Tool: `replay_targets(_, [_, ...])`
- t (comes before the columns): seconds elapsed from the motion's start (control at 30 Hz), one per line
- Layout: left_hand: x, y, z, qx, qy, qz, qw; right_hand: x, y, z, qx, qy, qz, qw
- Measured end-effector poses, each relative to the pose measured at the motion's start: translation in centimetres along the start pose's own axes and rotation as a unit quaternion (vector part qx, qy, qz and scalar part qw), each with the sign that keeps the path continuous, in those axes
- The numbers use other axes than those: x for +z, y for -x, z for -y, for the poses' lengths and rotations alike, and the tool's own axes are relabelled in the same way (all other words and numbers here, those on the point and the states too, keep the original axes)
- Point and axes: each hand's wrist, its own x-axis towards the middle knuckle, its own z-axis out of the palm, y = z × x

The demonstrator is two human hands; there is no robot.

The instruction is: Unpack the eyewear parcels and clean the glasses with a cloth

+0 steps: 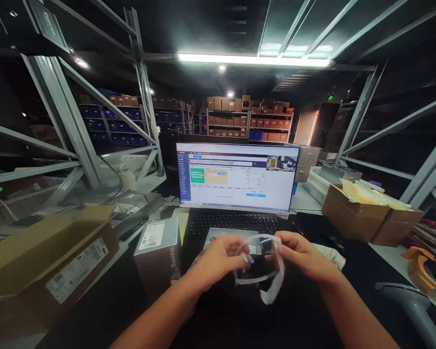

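A translucent whitish looped band [278, 271] hangs in the air between my two hands, one flat end dangling down. On its left side my left hand [223, 257] is closed, with a small greyish piece at the fingertips. The upper right part of the loop is pinched between the thumb and fingers of my right hand [300, 252]. Just behind them lies a small open grey box [254, 248], partly hidden by my hands. A taller grey box [158, 247] with a white label stands left of my left hand.
At the left is an open cardboard carton [76, 261]. A lit monitor [236, 194] and black keyboard [232, 222] stand ahead. To the right are a carton with yellowish packets [366, 218], a handheld scanner [403, 295] and an orange tape dispenser [423, 271]. Metal posts frame the desk.
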Motion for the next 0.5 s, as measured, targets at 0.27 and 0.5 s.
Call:
replay_targets(0.27, [-2.7,0.9,-1.1,-0.023,0.057,-0.043,0.997,-2.5,0.6,0.0,0.101,-0.04,0.011,0.994])
replay_targets(0.5, [-5.1,2.4,-3.7,0.019,0.04,-0.134,0.99,-4.0,1.0,-0.1,0.092,0.306,0.03,0.947])
